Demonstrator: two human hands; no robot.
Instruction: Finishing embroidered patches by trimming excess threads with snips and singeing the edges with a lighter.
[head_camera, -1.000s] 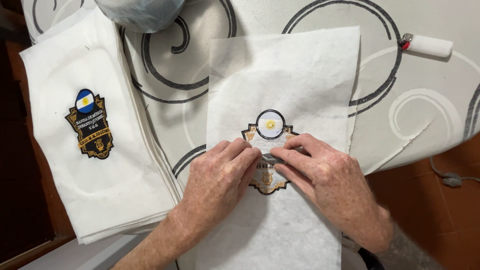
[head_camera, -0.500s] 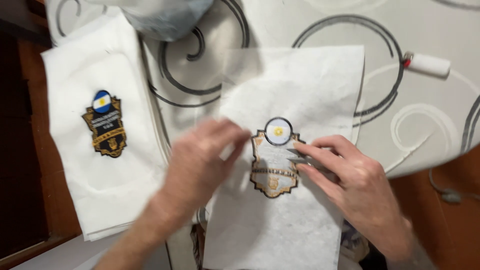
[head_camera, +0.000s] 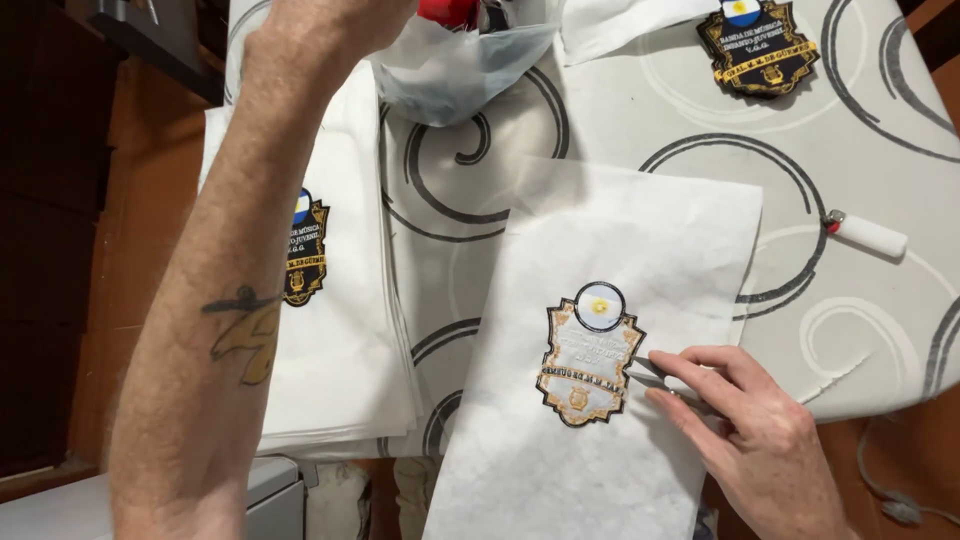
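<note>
Embroidered badge lies just left of right hand; left hand far above.

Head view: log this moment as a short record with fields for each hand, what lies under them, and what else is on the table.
right hand: rests on the white backing sheet, small metal tool in its grip at the edge of the embroidered badge
left hand: arm raised to the plastic bag at the top edge; hand itself out of frame
left of sheet: stack of white sheets with a badge on top
top right: another badge
table: swirl-patterned cloth, white lighter
</note>
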